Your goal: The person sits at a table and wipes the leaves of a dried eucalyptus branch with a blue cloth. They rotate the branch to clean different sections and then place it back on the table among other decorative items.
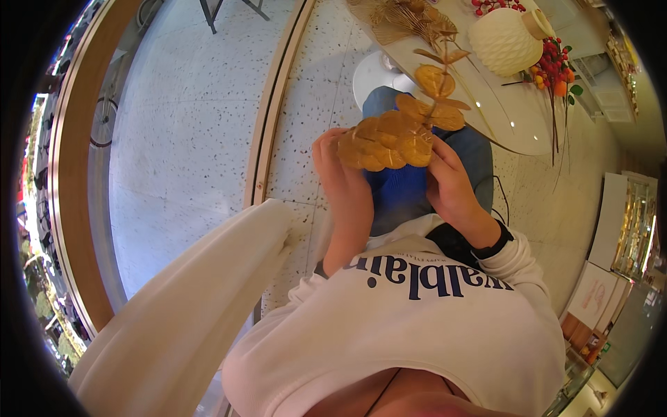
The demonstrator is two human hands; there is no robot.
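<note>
A branch of golden-brown artificial leaves (pixel 388 138), rounded like eucalyptus, is held up over my lap between both hands. My left hand (pixel 338 167) grips the dense leaf cluster at its left end, the fingertips partly behind the leaves. At the right end of that cluster, my right hand (pixel 451 180) pinches the lower edge, its fingers partly hidden too. The thinner leafy stem (pixel 443 78) rises from the cluster towards the table. Below the leaves, a blue fabric item (pixel 398 190) shows between my denim-covered legs.
A glossy pale table (pixel 500 117) stands ahead to the right. It carries a cream textured vase (pixel 505 41), red berry stems (pixel 555 68) and golden dried-look foliage (pixel 406 21). A white round base (pixel 367 78) sits beneath. A white curtain (pixel 198 292) hangs at left, beside a wooden floor rail (pixel 271 120).
</note>
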